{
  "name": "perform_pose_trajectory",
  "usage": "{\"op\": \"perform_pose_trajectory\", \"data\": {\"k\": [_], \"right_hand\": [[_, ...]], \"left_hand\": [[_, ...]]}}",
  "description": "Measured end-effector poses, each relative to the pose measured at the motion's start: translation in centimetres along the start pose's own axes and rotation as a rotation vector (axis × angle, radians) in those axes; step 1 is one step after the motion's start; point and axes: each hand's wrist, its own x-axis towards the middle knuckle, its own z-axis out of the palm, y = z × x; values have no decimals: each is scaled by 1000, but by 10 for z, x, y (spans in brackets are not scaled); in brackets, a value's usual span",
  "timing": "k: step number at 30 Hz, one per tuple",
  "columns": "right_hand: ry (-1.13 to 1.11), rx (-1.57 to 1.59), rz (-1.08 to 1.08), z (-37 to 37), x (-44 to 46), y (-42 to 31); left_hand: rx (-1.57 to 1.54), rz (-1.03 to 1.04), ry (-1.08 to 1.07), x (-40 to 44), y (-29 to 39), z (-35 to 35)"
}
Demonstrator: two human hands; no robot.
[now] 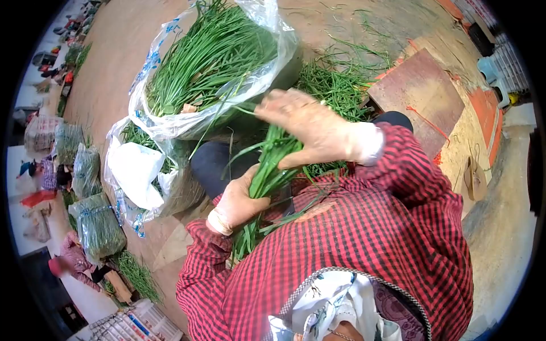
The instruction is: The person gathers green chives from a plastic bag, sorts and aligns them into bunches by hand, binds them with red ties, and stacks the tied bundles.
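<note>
My left hand (238, 200), in a thin pale glove, is closed around a bunch of garlic chives (269, 170) over my lap. The leaves stick out above and below the grip. My right hand (310, 126), gloved too and partly blurred, is over the upper end of the bunch. Its fingers are stretched out and its thumb lies against the leaves. A loose leaf runs by its fingertips. In front stands a large clear plastic bag (282, 57) filled with long chives (207, 62). Loose green trimmings (335, 85) lie on the ground beyond my right hand.
A smaller bag (185, 196) with a white plastic bag (135, 173) on top stands at left. A flat board (421, 88) with red string lies at right, near a sandal (474, 178). Packed bags of greens (99, 227) and another person (74, 258) are farther left.
</note>
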Motion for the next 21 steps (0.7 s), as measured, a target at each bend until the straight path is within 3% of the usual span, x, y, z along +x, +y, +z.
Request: {"op": "perform_pose_trajectory", "data": {"k": [2,3,5,8,9,11,13,15,18,20,21], "right_hand": [[-129,81,-97,14,8,4],[-77,157,-153,25,9,5],[-141,270,-131,37,5,8],[1,530,82,38,-3,9],[60,469,127,40,-1,18],[93,928,533,20,1,28],[306,904,484,6,-7,57],[359,1098,754,-13,-23,78],[475,843,801,-31,-51,108],[27,338,926,-38,-68,132],[30,340,925,-37,-68,128]], "left_hand": [[-112,-24,-63,1,-3,5],[-228,-48,-113,2,-7,8],[-234,-40,-146,-1,-11,6],[-302,-73,-216,-6,-4,8],[-303,-75,-222,-5,-5,9],[-302,-70,-245,-4,-8,8],[-259,-40,-211,-5,-12,5],[-218,-10,-173,-9,-12,4],[-233,-21,-90,-16,-4,3],[-204,-7,-57,-17,-7,2],[-174,10,-28,-16,-7,1]]}}
